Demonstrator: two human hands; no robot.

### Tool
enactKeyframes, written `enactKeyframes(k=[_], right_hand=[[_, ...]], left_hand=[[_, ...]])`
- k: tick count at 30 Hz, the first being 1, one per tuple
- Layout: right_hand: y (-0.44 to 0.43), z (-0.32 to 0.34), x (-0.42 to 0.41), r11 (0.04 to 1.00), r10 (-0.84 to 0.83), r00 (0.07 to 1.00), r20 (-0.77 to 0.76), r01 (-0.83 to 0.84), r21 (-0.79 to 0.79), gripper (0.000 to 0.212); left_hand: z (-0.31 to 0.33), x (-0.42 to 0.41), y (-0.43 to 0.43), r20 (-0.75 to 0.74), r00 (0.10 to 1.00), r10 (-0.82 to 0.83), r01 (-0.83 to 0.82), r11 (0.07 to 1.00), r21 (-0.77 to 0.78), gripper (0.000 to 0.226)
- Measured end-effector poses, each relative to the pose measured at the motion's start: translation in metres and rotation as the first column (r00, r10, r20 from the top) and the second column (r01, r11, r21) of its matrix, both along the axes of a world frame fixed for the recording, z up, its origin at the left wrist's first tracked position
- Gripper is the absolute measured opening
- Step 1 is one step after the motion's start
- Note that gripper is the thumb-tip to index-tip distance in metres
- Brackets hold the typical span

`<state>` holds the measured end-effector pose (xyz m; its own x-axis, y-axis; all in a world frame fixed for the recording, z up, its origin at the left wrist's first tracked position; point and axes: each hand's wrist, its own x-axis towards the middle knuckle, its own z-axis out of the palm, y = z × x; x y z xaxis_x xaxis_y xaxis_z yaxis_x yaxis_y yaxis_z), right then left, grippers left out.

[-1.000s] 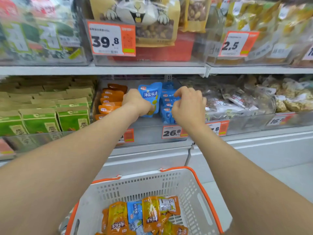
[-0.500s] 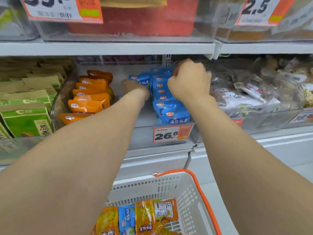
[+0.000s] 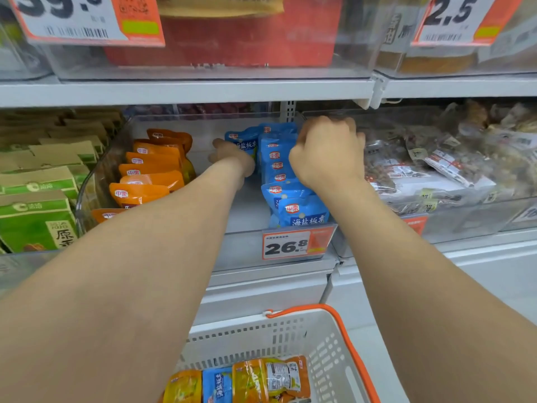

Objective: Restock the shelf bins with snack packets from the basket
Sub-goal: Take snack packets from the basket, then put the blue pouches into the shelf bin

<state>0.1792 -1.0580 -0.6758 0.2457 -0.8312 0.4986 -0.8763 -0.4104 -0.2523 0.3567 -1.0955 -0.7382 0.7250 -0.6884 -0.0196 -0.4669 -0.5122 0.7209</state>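
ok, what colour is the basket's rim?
The rim is orange; the basket itself is white. Head view, bottom of frame.

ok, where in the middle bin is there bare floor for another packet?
One bare lane: the bin floor between the orange packets and the blue packets, running to the back; the left grip sits in it. Blue row is packed front to back under the right grip. Side bins are full: green boxes left, clear bags right.
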Motion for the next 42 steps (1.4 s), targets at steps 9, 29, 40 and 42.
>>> enactKeyframes(k=[9, 29, 40, 42], right_hand=[[0.03, 0.002, -0.003, 0.996, 0.007, 0.995, 0.099, 0.002, -0.088, 0.029], [0.221, -0.067, -0.015, 0.741, 0.615, 0.62, -0.487, -0.243, 0.626, 0.022], [0.267, -0.141, -0.011, 0.579, 0.756, 0.432, -0.491, -0.093, 0.81, 0.031], [0.263, -0.143, -0.005, 0.583, 0.756, 0.445, -0.48, -0.125, 0.803, 0.026]], left_hand=[[0.034, -0.016, 0.033, 0.31, 0.949, 0.057, -0.08, 0.995, 0.062, 0.069], [-0.106, -0.036, 0.309, 0.757, 0.178, -0.629, 0.743, 0.59, 0.316, 0.027], [-0.21, -0.031, 0.373, -0.258, 0.461, -0.849, 0.509, 0.015, 0.861, 0.012], [-0.213, -0.034, 0.379, -0.357, 0.456, -0.815, 0.435, -0.145, 0.888, 0.019]])
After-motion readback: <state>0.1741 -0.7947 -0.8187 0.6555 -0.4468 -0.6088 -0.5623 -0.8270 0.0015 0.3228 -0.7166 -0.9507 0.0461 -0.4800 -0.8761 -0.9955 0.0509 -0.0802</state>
